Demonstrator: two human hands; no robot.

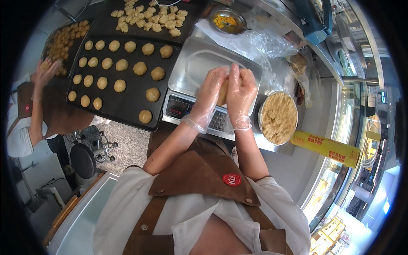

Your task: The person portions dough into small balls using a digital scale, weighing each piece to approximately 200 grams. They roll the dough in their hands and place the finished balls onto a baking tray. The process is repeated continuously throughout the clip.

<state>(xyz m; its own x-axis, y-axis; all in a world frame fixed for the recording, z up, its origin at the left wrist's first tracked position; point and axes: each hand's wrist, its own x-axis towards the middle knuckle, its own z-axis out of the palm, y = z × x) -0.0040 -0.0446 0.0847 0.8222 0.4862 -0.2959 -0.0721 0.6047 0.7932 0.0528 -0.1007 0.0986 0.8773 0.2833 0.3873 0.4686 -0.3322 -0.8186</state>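
Note:
Both my hands wear clear plastic gloves and meet above the kitchen scale (188, 71). Between my left hand (212, 92) and my right hand (240, 92) is a piece of dough (223, 93), mostly hidden by the fingers. To the left lies a black baking tray (127, 102) with rows of round dough balls, one of them a ball (145, 116) near its front edge. Right of the scale stands a round container of crumbly tan filling (278, 118). Behind the scale is a metal bowl (228, 32) with yellow pieces and a spoon.
Another tray (105, 19) holds irregular dough pieces (153, 19). A co-worker's gloved hands (47, 71) are at a far-left tray of small balls (65, 41). Crumpled plastic film (267, 44) lies behind the scale; a yellow box (325, 148) juts out at right. A stool (83, 161) stands lower left.

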